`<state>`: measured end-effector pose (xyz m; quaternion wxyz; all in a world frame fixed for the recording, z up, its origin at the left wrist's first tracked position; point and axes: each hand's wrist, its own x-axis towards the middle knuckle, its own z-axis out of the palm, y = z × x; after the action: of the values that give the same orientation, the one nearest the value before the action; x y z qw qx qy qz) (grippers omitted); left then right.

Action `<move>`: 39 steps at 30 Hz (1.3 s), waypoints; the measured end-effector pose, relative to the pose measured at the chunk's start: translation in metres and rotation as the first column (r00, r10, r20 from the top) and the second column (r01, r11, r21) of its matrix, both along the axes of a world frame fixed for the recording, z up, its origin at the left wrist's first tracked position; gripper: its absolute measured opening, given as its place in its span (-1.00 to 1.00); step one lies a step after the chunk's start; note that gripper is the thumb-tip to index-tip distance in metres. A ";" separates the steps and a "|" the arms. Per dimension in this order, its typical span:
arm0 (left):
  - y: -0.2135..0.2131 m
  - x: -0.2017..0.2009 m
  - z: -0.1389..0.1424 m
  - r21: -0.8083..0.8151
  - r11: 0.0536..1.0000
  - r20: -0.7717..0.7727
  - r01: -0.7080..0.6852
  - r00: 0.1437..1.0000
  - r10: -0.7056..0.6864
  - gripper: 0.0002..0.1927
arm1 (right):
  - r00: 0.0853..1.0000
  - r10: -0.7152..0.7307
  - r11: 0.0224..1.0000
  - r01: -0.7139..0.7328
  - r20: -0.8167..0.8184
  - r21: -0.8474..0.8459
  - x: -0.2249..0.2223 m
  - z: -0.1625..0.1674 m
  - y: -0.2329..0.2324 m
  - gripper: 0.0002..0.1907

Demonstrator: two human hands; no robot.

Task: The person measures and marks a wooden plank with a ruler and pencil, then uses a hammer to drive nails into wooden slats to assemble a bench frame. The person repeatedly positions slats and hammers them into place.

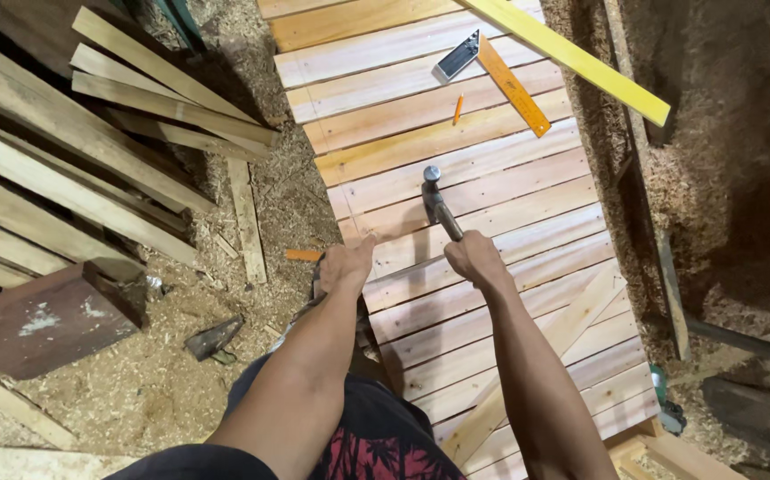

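Pale wooden slats form a long slatted panel [482, 196], where the right hand [474, 260] is wrapped around a metal-headed hammer [438, 203] raised just above the boards. The left hand [345, 265] pinches the panel's left edge, thumb on top. An orange try square [500, 76] lies further up the panel.

One hammer [436, 203] sits at the centre. One square [491, 73] and one pencil [458, 108] lie at twelve o'clock, one yellow strip [580, 59] at one o'clock. Two hands show: left hand [342, 265], right hand [474, 260]. One dark block [43, 318] rests at nine o'clock.
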<state>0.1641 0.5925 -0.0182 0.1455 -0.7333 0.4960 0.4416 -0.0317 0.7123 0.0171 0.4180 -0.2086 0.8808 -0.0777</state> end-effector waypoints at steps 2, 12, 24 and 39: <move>0.002 0.002 -0.005 -0.017 1.000 -0.019 -0.011 1.000 0.011 -0.16 | 0.997 0.025 0.998 -0.029 -0.066 -0.058 0.005 -0.006 0.008 -0.61; 0.001 0.003 0.003 0.002 1.000 -0.001 -0.005 1.000 0.005 -0.19 | 0.984 -0.072 0.887 -0.011 -0.162 -0.462 0.026 -0.102 0.070 -0.73; 0.002 0.002 0.009 0.012 1.000 -0.018 -0.013 1.000 0.013 -0.28 | 0.972 -0.114 0.911 0.019 -0.206 -0.411 0.034 -0.081 0.063 -0.71; 0.002 -0.001 0.014 -0.026 0.999 0.003 0.023 1.000 -0.023 -0.26 | 0.999 0.038 0.998 -0.037 -0.007 0.048 -0.005 -0.006 -0.002 -0.47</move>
<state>0.1633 0.5947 -0.0043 0.1417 -0.7299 0.5099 0.4325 -0.0372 0.7100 0.0110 0.4207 -0.2152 0.8800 -0.0479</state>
